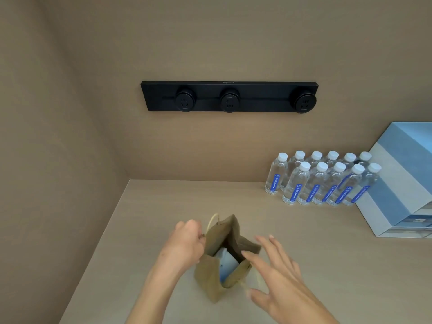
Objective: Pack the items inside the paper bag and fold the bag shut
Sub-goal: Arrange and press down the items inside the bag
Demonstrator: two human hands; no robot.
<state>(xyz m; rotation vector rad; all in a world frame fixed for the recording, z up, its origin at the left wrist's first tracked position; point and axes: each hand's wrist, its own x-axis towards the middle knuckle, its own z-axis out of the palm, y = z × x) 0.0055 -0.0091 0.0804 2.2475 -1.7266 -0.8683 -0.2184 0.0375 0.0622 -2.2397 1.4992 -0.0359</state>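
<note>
A small brown paper bag (pixel 210 279) with pale cord handles stands open on the counter, near its front. A white and blue packet (pixel 226 263) shows inside its mouth. My left hand (pixel 187 239) grips the bag's left rim with curled fingers. To the right of the bag hovers my right hand (pixel 278 277), fingers spread, its fingertips at the bag's right rim and holding nothing.
Several water bottles (pixel 320 181) with white caps and blue labels stand at the back right. A blue and white box (pixel 402 183) sits to their right. A black socket strip (pixel 229 97) is on the back wall. A side wall (pixel 46 183) closes the left.
</note>
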